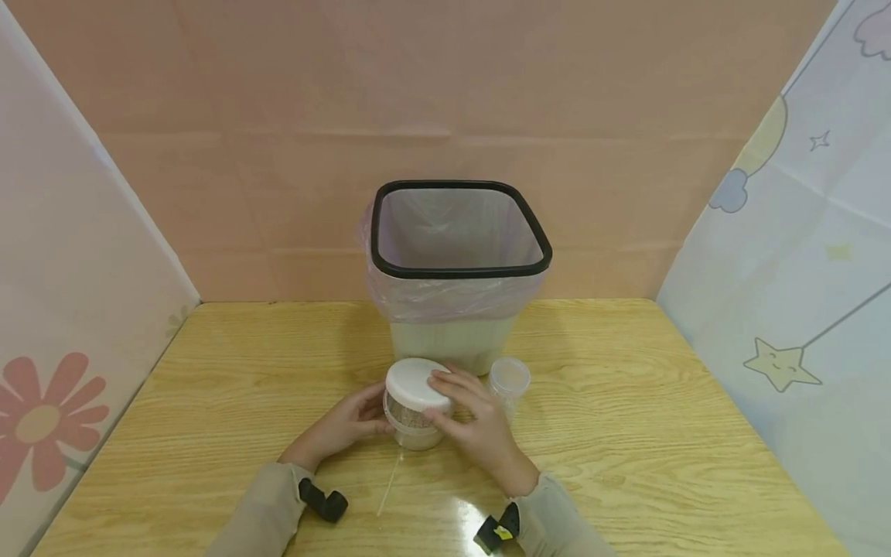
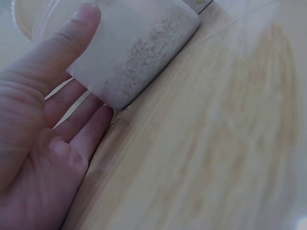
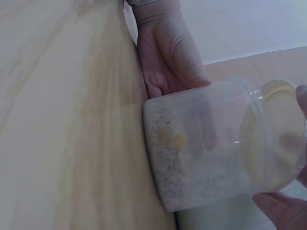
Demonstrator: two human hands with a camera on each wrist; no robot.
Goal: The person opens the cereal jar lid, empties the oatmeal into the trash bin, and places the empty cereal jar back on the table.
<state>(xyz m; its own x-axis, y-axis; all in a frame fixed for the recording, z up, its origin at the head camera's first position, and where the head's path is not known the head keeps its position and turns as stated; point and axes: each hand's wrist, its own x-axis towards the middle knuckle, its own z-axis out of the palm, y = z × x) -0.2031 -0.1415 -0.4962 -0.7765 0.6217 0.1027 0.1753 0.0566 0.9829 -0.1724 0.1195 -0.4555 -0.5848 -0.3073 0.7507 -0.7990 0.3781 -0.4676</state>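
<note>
A translucent plastic jar (image 1: 418,439) stands on the wooden table, with oat-like flakes (image 3: 165,153) in its lower part. Its white lid (image 1: 415,379) sits tilted at the mouth, raised on the side toward me. My left hand (image 1: 351,422) holds the jar from the left; in the left wrist view the thumb lies on the near wall and the other fingers reach round below. With fingers on top and thumb at the near edge, my right hand (image 1: 480,425) grips the lid. The right wrist view shows fingertips at both sides of the lid.
Behind the jar stands a pale bin (image 1: 452,336) with a black rim and a thin pinkish liner bag. A second, narrower clear container (image 1: 510,377) is just right of my right hand. A thin pale strip (image 1: 390,483) lies on the table in front of the jar.
</note>
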